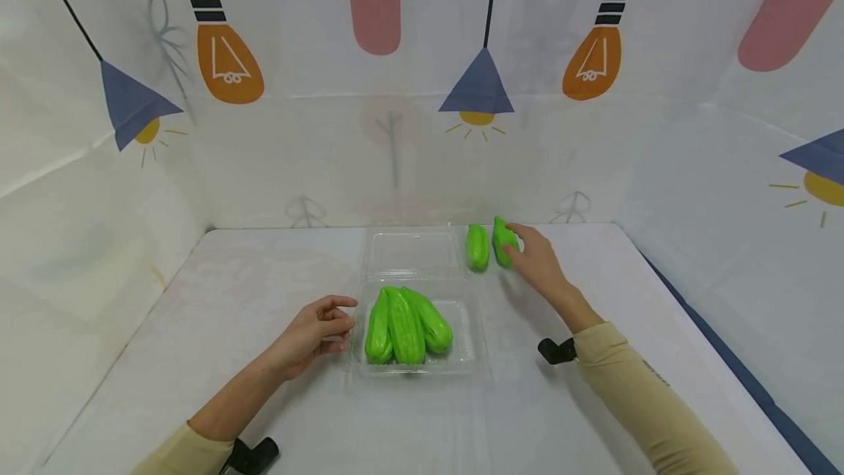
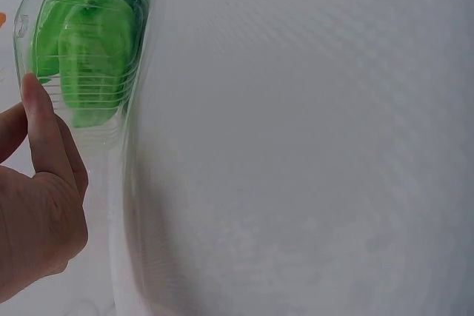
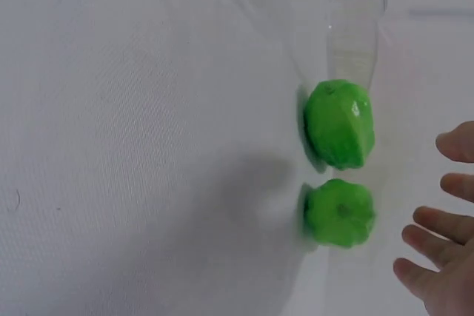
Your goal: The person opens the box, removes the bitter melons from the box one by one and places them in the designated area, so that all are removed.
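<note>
Three green ridged gourds [image 1: 404, 325] lie side by side in the base of a clear plastic clamshell box [image 1: 467, 328], whose lid [image 1: 414, 251] is folded back behind it. At the box's left rim is my left hand [image 1: 316, 332]; in the left wrist view a fingertip [image 2: 33, 90] is right at the clear edge. Two more gourds lie at the back, right of the lid: one nearer the lid [image 1: 478, 248], the other farther right [image 1: 502, 240]. Over that right one [image 3: 341, 212] hovers my right hand [image 1: 534, 259], its fingers spread and apart from it in the right wrist view.
The white table [image 1: 264, 270] is enclosed by white curtains printed with lamps and bulbs [image 1: 231, 64]. A black wrist mount [image 1: 557, 350] sticks out beside the right sleeve, another [image 1: 257, 454] beside the left.
</note>
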A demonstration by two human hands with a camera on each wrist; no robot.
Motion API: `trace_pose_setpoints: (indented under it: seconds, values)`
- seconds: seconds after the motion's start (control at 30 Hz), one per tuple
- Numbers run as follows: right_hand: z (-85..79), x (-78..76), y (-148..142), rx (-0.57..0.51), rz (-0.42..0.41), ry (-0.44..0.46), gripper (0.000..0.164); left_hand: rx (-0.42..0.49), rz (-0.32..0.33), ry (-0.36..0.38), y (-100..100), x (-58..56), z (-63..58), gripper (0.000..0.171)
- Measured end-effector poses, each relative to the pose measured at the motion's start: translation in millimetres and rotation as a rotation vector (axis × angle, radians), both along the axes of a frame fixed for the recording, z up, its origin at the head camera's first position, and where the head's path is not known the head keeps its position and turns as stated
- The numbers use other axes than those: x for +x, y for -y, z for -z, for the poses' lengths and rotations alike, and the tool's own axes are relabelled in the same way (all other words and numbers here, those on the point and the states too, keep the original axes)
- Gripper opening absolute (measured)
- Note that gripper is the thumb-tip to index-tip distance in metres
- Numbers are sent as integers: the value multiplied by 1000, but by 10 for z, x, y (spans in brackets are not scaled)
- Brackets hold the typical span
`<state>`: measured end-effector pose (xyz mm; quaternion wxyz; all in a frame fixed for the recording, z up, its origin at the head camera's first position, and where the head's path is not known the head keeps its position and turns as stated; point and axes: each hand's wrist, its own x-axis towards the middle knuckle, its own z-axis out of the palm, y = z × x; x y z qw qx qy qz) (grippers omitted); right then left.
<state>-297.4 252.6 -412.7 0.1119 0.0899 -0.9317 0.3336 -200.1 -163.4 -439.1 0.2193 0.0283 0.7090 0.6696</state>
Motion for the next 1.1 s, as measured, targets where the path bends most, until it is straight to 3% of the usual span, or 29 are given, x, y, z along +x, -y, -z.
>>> trace_pose_setpoints:
  seconds: [0.27, 0.53, 0.83, 1.1]
  values:
    - [-77, 53, 140, -59, -88, -43, 51, 1, -2, -2, 8, -5, 10, 56]
    - [-185, 139, 333, -41, -143, -57, 51, 0, -1, 1, 7, -2, 7, 56]
    - [-255, 238, 543, -47, -205, -22, 54, 12, 5, 2, -7, -7, 0, 57]
    - [-305, 381, 723, -69, -318, 25, 56, 10, 6, -1, 9, -2, 2, 57]
